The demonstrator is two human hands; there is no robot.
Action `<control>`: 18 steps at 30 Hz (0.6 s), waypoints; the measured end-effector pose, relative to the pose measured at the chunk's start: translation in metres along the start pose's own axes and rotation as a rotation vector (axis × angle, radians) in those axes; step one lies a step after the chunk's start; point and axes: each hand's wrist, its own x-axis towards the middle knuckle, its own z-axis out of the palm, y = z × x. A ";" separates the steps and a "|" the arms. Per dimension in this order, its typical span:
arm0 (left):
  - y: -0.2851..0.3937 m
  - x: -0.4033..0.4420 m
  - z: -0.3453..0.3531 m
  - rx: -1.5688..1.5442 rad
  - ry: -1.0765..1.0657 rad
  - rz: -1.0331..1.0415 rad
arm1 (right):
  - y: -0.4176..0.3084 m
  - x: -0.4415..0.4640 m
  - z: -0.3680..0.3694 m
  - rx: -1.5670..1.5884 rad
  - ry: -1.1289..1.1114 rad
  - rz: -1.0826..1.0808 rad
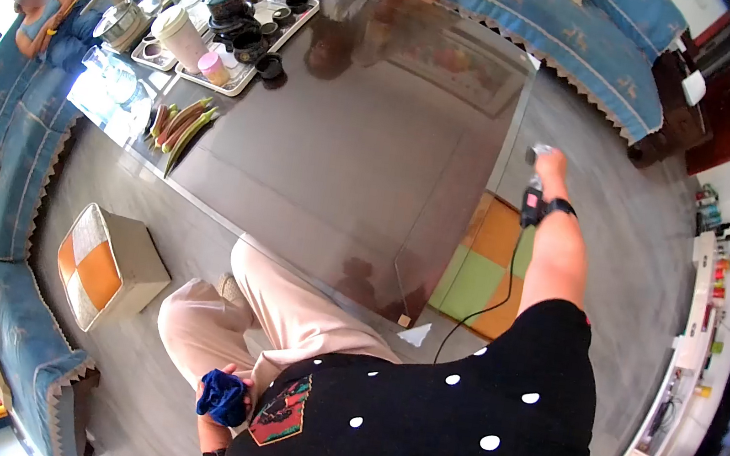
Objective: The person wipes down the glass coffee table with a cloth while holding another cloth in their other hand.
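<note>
My left hand [239, 383] is closed around a crumpled dark blue cloth [223, 398], low in the head view beside my lap. My right hand [551, 170] reaches out past the right edge of the glossy dark table [347, 152]. Its fingers are wrapped round a small clear and grey object [538, 153], too small to make out. A black device [531, 206] with a cable sits at my right wrist, and the cable runs down toward my side.
Long pods [180, 127], a tray [235, 80] with dark cups and a pink-lidded jar [213, 69] stand on the table's left part. A cube stool [116, 264] is at the lower left. Two people are near the blue sofas [539, 29].
</note>
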 end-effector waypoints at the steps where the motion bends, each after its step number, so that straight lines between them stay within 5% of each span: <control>1: 0.002 0.001 -0.002 0.035 -0.026 -0.010 | 0.009 -0.019 -0.021 -0.069 0.049 0.030; 3: 0.003 0.005 0.000 0.048 -0.028 -0.023 | 0.029 -0.044 -0.034 -0.039 0.122 0.065; 9: 0.013 0.017 0.005 0.081 -0.026 -0.086 | 0.002 -0.135 -0.064 0.723 0.058 0.003; 11: 0.012 0.021 0.003 0.035 -0.031 -0.098 | -0.038 -0.184 -0.073 1.242 -0.322 0.072; 13: 0.013 0.024 0.008 0.054 -0.010 -0.089 | -0.071 -0.222 -0.069 1.197 -0.598 -0.030; 15: 0.012 0.024 0.000 0.060 -0.084 -0.114 | -0.086 -0.237 -0.033 0.589 -0.301 -0.516; 17: 0.012 0.024 0.002 0.187 -0.077 -0.078 | -0.116 -0.252 -0.018 0.024 0.161 -0.791; 18: 0.013 0.024 0.004 0.176 -0.067 -0.094 | -0.119 -0.243 -0.005 -0.008 0.162 -0.782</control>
